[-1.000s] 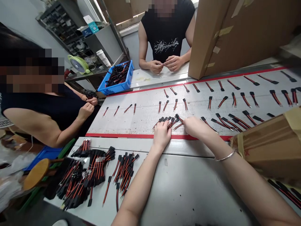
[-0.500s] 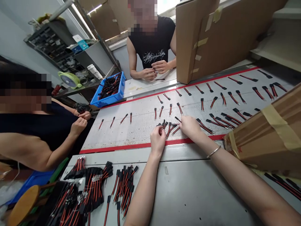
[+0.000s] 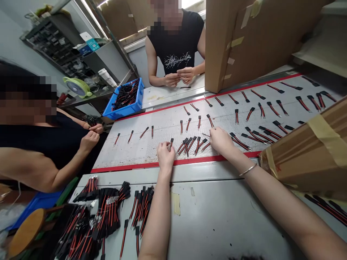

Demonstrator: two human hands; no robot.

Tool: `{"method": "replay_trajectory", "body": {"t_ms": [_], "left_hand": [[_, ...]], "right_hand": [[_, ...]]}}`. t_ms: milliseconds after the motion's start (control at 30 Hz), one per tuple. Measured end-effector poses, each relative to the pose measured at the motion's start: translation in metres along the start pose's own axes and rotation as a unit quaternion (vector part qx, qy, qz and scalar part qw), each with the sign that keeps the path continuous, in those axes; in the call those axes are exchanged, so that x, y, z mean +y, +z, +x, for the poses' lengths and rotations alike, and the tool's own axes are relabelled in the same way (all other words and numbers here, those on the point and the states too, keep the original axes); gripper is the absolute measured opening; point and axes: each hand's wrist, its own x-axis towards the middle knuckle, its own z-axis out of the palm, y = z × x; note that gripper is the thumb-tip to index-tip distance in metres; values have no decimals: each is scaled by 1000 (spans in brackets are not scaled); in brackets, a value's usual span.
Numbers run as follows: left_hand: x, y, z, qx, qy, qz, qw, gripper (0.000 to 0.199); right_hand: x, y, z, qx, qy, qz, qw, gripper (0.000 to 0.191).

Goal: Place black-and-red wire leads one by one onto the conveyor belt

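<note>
Bench shot from my head cam: my left hand (image 3: pixel 166 156) sits curled on a white perforated conveyor belt (image 3: pixel 141 151), fingertips down, just beside a single red-and-black wire lead (image 3: pixel 171 143). I can't tell if it's actually pinching anything. My right hand (image 3: pixel 221 141), with a silver bangle (image 3: pixel 248 169) on the wrist, is on the belt too, its fingertips right by the thin wire ends of a loose bunch of leads (image 3: pixel 191 145). The grip's hard to call there as well, since the hand blocks the view. That bunch lies between my hands, with more leads in spaced rows across the belt and black connectors on their ends. Below the belt's red edge strip (image 3: pixel 173 162), a big heap of finished-looking leads (image 3: pixel 105 213) sits on a grey table (image 3: pixel 217 216). A blue plastic crate (image 3: pixel 127 99) full of leads is at the far end of the belt. A co-worker in a black tank top (image 3: pixel 176 47) across from me has both hands together, and another co-worker (image 3: pixel 35 144) on the left has theirs raised near a small dark bundle (image 3: pixel 92 121). Big taped cardboard boxes (image 3: pixel 255 39) stand along the right.
</note>
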Motion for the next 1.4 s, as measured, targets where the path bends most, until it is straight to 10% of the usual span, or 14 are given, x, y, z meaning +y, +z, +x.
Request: {"method": "replay_trajectory", "body": {"t_ms": [233,933,1233,1400], "left_hand": [[30,23,-22,-67,60,24,996,17],[15,25,-13,-41,92,-22,995,14],[12,33,-14,-73,143,-39,986,13],[12,35,-14,-93,183,-38,978,19]], "right_hand": [[-2,-3,-3,19,31,-4,999,32],[-22,21,-15,-19,-261,60,963,35],[-8,-34,-25,75,-188,95,975,39],[3,-73,-54,229,-216,224,922,32]]}}
